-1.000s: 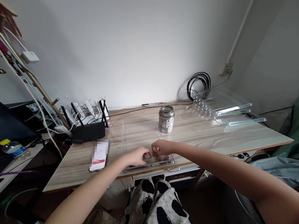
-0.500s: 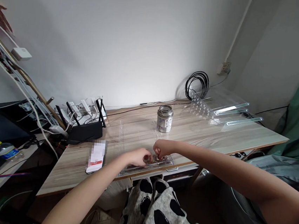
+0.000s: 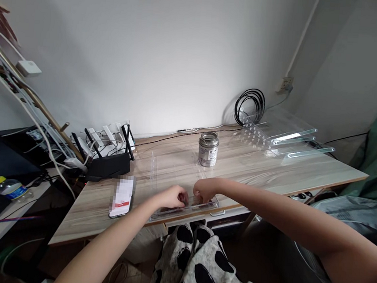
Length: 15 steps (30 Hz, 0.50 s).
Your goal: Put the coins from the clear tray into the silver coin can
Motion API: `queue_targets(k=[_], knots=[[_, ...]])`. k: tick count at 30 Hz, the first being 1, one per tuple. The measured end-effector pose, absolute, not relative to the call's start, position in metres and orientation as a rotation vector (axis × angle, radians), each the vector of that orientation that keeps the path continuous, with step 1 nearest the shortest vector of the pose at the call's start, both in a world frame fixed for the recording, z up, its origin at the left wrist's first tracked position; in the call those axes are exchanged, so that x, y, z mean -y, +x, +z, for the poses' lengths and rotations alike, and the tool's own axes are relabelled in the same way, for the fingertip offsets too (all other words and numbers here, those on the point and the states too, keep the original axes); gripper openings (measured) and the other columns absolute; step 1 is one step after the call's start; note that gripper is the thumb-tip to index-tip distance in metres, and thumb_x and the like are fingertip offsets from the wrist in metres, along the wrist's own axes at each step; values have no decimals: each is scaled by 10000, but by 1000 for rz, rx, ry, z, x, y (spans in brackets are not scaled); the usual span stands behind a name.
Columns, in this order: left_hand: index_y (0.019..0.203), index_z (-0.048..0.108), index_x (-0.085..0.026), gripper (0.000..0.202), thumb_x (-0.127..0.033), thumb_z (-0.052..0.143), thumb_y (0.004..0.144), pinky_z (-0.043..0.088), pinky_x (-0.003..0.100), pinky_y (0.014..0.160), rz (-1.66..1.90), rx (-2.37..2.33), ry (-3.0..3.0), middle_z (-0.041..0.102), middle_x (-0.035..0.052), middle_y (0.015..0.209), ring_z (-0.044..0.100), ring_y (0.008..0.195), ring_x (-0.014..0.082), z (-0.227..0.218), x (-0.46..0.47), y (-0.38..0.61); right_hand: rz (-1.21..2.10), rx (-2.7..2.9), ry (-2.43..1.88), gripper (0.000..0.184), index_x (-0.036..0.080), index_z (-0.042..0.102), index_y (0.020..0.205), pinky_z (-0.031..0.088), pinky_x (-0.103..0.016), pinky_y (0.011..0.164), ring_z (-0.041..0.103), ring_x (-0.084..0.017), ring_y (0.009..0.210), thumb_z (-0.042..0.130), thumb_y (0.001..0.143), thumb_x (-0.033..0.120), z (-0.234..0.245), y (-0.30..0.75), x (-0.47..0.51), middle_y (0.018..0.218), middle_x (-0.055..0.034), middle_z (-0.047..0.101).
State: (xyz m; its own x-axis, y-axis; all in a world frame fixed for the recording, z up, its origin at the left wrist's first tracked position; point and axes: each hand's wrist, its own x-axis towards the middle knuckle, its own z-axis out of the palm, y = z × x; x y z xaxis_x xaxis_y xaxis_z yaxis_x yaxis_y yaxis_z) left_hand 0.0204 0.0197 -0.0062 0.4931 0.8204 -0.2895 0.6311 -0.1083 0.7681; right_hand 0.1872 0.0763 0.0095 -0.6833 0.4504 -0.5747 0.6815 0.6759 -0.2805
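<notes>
A clear plastic tray (image 3: 153, 167) lies on the desk close to its front edge, with my two hands over its front part. My left hand (image 3: 175, 197) curls its fingers down into the tray; its fingertips are partly hidden. Just to the right, my right hand (image 3: 204, 190) is closed, fingers bent down behind the tray's front wall. Small shiny items seem to lie under the fingers, too small and too covered to name. Beyond my right hand an open metal can (image 3: 208, 152) with a printed label stands upright on the desk.
A phone (image 3: 122, 197) lies left of the tray, with a black router (image 3: 109, 166) behind it. Clear plastic panels (image 3: 276, 132) and a coil of black cable (image 3: 250, 106) sit at the back right. A bottle (image 3: 12, 188) lies on the left-hand surface.
My right hand has dipped slightly lower, and its fingertips are more hidden. My left hand stays nearly in place over the tray. The view has shifted slightly.
</notes>
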Motion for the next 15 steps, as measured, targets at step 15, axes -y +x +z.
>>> queue_targets(k=[15], knots=[[713, 527, -97, 195, -113, 344, 776, 484, 198, 536, 1212, -961, 226, 478, 30, 578, 514, 524, 80, -3, -26, 38, -449, -2240, 890, 38, 100, 595, 495, 389, -239, 494, 502, -120, 440, 612, 471, 75, 35, 171, -72, 392, 19, 500]])
